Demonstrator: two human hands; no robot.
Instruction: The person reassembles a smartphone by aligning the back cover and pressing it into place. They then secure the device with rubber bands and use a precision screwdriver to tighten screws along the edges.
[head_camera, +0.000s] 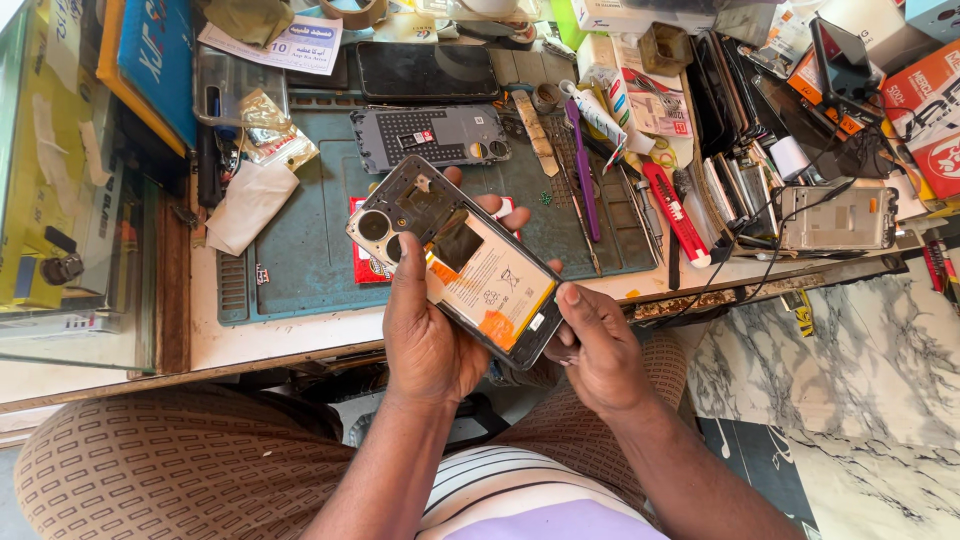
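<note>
Above the counter (300, 340), left hand (425, 335) grips the opened phone (455, 258), right hand (590, 345) pinches its lower corner; battery removal seemingly underway, next needing careful prying

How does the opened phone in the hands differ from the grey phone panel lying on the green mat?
The opened phone is held tilted in the air by both hands, while the grey panel lies flat on the green mat. The opened phone shows a large pale battery with orange patches; the grey panel shows none. Both are flat, rectangular phone parts with their insides exposed.
</note>
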